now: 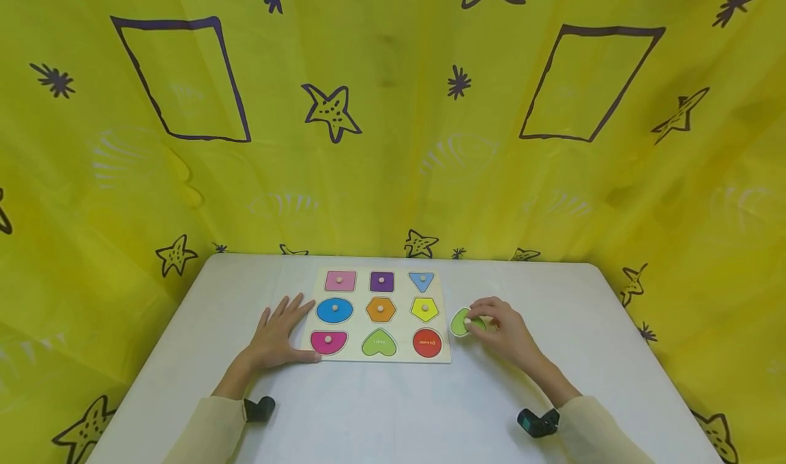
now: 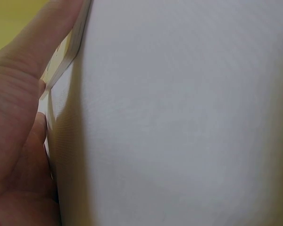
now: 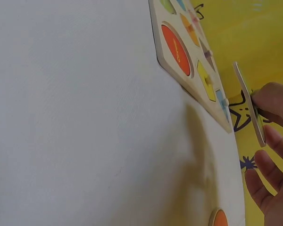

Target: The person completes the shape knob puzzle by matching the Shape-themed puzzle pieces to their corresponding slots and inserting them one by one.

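Observation:
My right hand (image 1: 508, 336) pinches the small knob of a green heart puzzle piece (image 1: 458, 323), just right of the wooden shape board (image 1: 356, 325). In the right wrist view the heart piece (image 3: 247, 99) is held above the table, tilted on edge. My left hand (image 1: 276, 338) lies with fingers spread at the board's left edge, thumb touching its near left corner. A green heart recess (image 1: 379, 343) and a red circle recess (image 1: 427, 343) show printed words and no knobs. The other shapes, such as the blue oval (image 1: 334, 310), have knobs.
An orange-red round piece (image 3: 220, 218) lies on the white table in the right wrist view; the head view does not show it. Black wrist devices (image 1: 259, 409) are worn on both arms. A yellow patterned curtain (image 1: 381, 177) hangs behind the table.

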Available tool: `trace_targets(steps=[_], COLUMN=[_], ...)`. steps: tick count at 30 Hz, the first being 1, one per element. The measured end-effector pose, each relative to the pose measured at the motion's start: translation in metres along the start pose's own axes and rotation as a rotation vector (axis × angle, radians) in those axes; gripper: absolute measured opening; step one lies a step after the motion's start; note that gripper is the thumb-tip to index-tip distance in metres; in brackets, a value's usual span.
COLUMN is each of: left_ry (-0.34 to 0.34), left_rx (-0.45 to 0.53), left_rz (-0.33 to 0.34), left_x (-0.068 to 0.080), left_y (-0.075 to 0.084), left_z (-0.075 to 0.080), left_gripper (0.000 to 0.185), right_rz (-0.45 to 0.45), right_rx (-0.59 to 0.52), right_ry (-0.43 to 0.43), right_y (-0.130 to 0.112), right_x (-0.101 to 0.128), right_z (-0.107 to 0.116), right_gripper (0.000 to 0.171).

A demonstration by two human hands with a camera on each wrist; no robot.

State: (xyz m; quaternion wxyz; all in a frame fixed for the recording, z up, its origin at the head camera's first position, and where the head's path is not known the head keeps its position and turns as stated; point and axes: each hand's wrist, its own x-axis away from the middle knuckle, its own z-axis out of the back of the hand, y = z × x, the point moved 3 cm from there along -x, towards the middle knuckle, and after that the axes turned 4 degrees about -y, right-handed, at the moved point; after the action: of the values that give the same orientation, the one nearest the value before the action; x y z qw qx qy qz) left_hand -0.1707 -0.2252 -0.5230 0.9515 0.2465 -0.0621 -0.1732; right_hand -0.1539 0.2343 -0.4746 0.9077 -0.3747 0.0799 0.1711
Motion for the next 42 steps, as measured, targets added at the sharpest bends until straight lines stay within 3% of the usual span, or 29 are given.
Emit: trace_targets(steps=[13,27,42], left_ry=[-0.016,-0.034,-0.032], left_rx=[0.001,-0.004,-0.005], left_rz=[0.023,0.048,0.045], left_x=[0.001,0.001,0.001], left_y=[0.005,0.008,0.009], left_z=[0.004,0.006,0.008], left_gripper=[0.114,0.113,0.113], right_rz=[-0.027,0.053,0.006], right_rx=[-0.048,-0.098,-0.154], right_ry=[-0.012,-0.036,-0.073], right_y=[-0.017,-0.041,-0.06], right_x=[-0.018,-0.039,-0.049], right_z=[-0.013,-0.035,-0.069], right_gripper=[0.015,0.013,0.011])
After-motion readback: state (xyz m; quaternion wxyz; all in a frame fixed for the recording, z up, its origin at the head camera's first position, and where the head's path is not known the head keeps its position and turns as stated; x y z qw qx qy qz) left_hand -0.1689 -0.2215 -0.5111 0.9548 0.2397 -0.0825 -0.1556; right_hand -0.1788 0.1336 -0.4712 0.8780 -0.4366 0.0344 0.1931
